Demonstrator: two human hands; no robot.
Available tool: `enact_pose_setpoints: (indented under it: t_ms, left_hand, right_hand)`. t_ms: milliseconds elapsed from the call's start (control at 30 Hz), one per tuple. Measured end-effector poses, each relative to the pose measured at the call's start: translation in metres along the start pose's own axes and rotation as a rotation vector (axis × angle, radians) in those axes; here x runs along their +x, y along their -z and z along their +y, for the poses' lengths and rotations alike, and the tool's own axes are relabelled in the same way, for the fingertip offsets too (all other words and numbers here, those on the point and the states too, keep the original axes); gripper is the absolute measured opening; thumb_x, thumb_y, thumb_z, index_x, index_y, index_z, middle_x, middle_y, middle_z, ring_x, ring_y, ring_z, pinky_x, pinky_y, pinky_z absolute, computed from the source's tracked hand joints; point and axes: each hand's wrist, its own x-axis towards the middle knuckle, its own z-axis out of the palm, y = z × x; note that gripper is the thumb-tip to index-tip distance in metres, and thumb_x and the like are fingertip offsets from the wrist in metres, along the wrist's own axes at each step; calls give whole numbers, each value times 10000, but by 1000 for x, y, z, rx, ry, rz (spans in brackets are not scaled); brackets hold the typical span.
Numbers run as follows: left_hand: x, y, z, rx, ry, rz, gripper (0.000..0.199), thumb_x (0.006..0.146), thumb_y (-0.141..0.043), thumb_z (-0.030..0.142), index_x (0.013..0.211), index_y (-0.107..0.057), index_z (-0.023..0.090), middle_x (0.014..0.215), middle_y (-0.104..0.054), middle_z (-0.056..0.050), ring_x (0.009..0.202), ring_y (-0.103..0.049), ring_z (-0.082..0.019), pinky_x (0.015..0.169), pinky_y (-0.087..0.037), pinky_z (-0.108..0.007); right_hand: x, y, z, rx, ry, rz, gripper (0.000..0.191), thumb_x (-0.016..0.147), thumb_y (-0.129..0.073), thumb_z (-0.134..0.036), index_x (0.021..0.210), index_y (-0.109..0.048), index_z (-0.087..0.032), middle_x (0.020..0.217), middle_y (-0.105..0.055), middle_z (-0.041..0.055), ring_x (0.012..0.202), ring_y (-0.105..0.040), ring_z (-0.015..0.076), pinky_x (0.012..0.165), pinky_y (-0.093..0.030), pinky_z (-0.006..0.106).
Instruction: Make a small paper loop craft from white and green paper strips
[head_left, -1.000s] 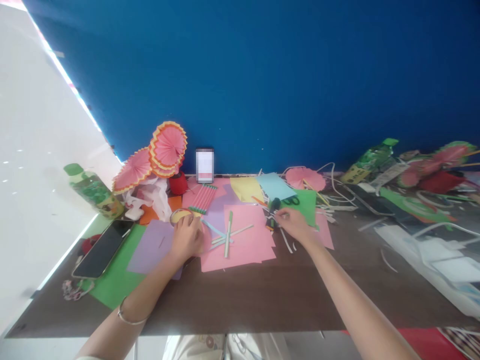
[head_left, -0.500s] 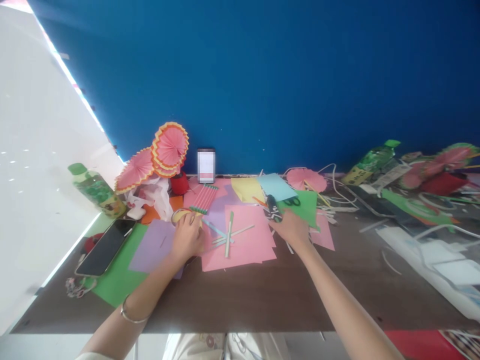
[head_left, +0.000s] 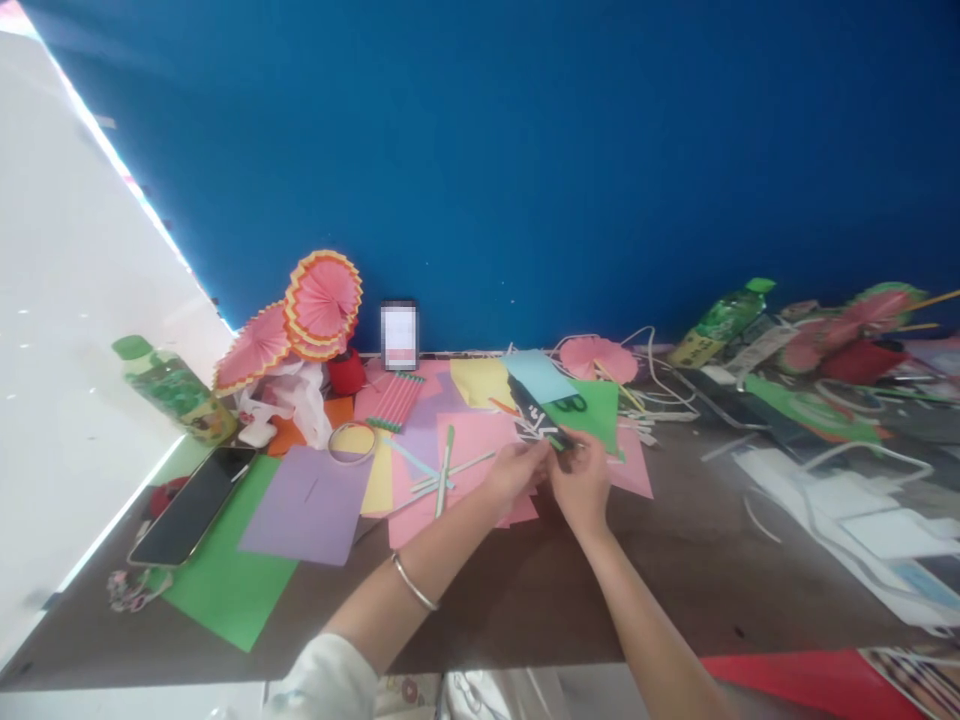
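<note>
A black tube with white markings [head_left: 531,403] slants over the papers at the middle of the table. My right hand [head_left: 583,478] is closed round its near end. Against that same end my left hand [head_left: 517,470] presses with bent fingers, its tips meeting the right hand's; they partly hide the tube. Under and beside the hands lie pink sheets [head_left: 420,520]. Thin rolled paper sticks [head_left: 445,470] cross each other on the pink paper, left of my hands. Dark scissor handles [head_left: 571,403] show on a green sheet [head_left: 600,410] just beyond the right hand.
A purple sheet [head_left: 300,510], a tape roll [head_left: 352,443] and a phone [head_left: 195,505] lie left. Behind are pink-and-green sticks [head_left: 397,400], pleated paper fans [head_left: 324,300] and a propped phone [head_left: 400,335]. A bottle [head_left: 172,390] leans far left; cables and white items [head_left: 862,510] spread right.
My left hand has left the tape roll and moved right to meet my right hand at the black tube. The right hand has drawn slightly nearer. The view has shifted a little.
</note>
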Motion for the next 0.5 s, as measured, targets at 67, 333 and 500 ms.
enact_pose_setpoints:
  t_ms: [67, 333, 500]
  left_hand:
    - [8, -9, -9, -171, -36, -24, 384, 583, -711, 448, 688, -566, 109, 561, -519, 12, 523, -503, -82, 586, -403, -229]
    - [16, -4, -30, -302, -151, 43, 406, 550, -769, 357, 786, -527, 131, 649, -559, 18, 580, -563, -86, 601, -443, -215]
    - [15, -2, -23, -336, -244, -14, 390, 602, -748, 313, 871, -509, 163, 697, -563, 33, 612, -567, -64, 663, -468, -216]
  right_hand:
    - [-1, 2, -1, 64, 36, -6, 334, 759, -548, -302, 1050, -507, -142, 1000, -626, 133, 897, -609, 207, 807, -485, 359]
    - [1, 12, 0, -68, 185, -62, 275, 770, -531, -246, 1032, -563, -166, 1034, -634, 111, 967, -584, 220, 863, -466, 391]
    - [3, 16, -3, -37, 247, -37, 229, 784, -518, -244, 997, -565, -174, 992, -638, 108, 951, -588, 225, 847, -478, 406]
